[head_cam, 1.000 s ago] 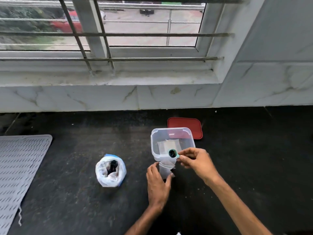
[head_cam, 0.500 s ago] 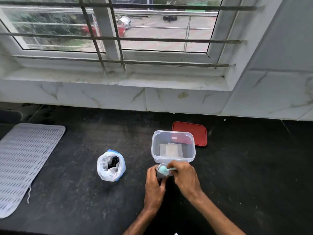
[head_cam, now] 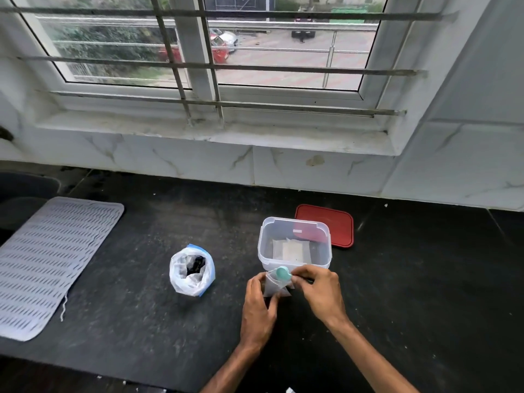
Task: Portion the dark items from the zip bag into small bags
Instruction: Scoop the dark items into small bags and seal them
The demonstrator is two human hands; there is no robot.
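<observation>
Currently, one small bag (head_cam: 273,287) stands near the front edge of the counter (head_cam: 425,279), right of centre. The left hand (head_cam: 258,304) grips it, fingers and thumb curled round its sides. The right hand (head_cam: 320,290) pinches one teal spoon (head_cam: 282,273) at the bag mouth. One zip bag (head_cam: 191,270), open, with dark items (head_cam: 195,263) inside, stands to the left, apart. One clear container (head_cam: 295,225) just behind holds overlapping flat bags, count unclear. One red lid (head_cam: 331,222) lies behind it. One grey mat (head_cam: 54,259) lies at the left edge.
</observation>
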